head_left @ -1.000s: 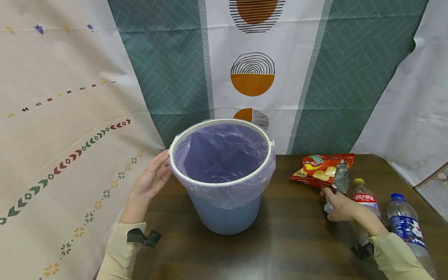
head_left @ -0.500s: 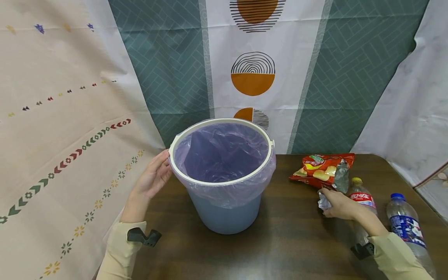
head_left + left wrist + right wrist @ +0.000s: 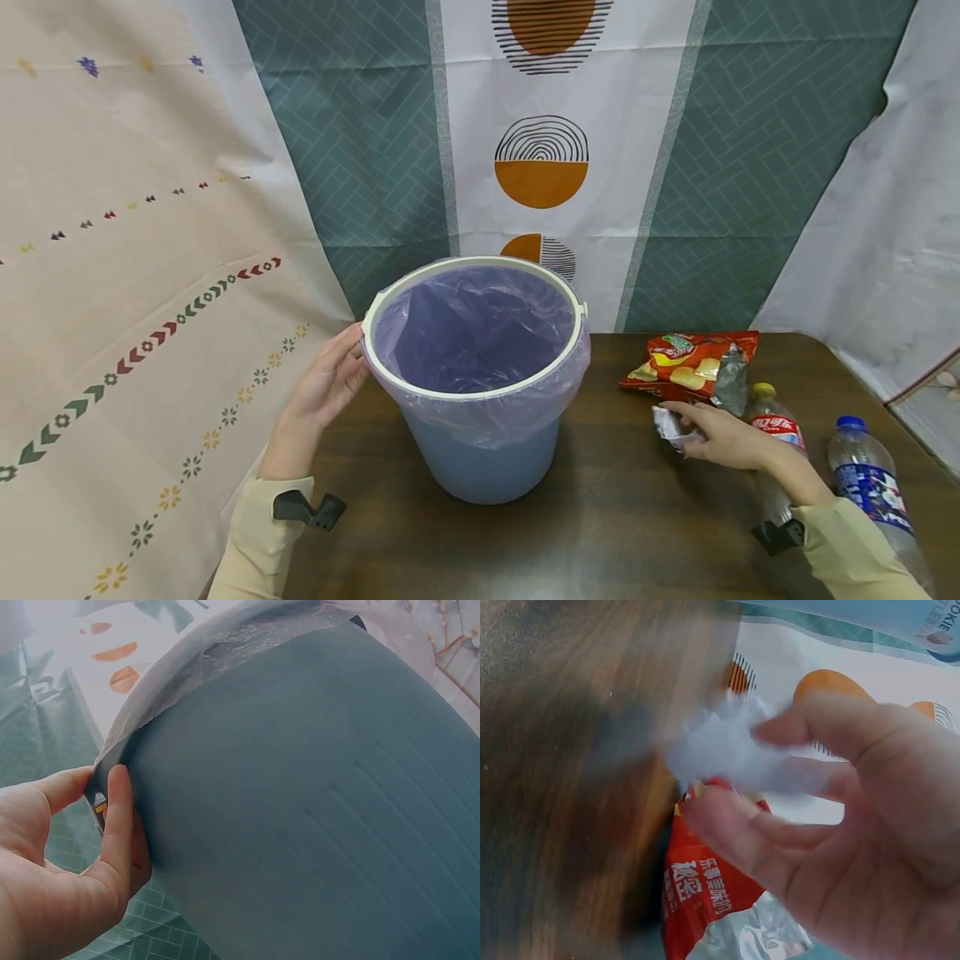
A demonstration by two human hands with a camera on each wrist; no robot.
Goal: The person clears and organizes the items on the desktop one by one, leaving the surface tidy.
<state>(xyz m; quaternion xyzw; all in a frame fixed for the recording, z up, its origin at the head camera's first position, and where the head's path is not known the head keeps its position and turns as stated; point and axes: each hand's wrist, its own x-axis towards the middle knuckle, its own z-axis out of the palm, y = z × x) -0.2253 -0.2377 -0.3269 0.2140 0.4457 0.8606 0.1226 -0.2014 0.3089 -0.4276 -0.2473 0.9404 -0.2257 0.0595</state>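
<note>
A blue trash bin [image 3: 487, 467] with a white rim and a translucent purple liner stands upright on the table. At its left side my left hand [image 3: 330, 379] pinches the rim between thumb and fingers; the left wrist view shows the fingers against the outer wall. My right hand [image 3: 723, 437] holds a crumpled white paper [image 3: 673, 427] at its fingertips, just above or on the table; I cannot tell which. In the right wrist view the paper [image 3: 720, 746] is blurred. Close behind that hand lies a red chip bag [image 3: 690, 362] with its silvery inside showing.
A plastic bottle [image 3: 778, 425] with a yellow cap and red label lies partly behind my right forearm. Farther right is a bottle [image 3: 873, 483] with a blue cap and label. Patterned cloths [image 3: 540, 167] hang behind the brown table [image 3: 600, 525].
My right hand has moved left with the crumpled paper, which now shows more beyond the fingertips. The yellow-capped bottle has shifted slightly left. My left hand stays on the bin's rim.
</note>
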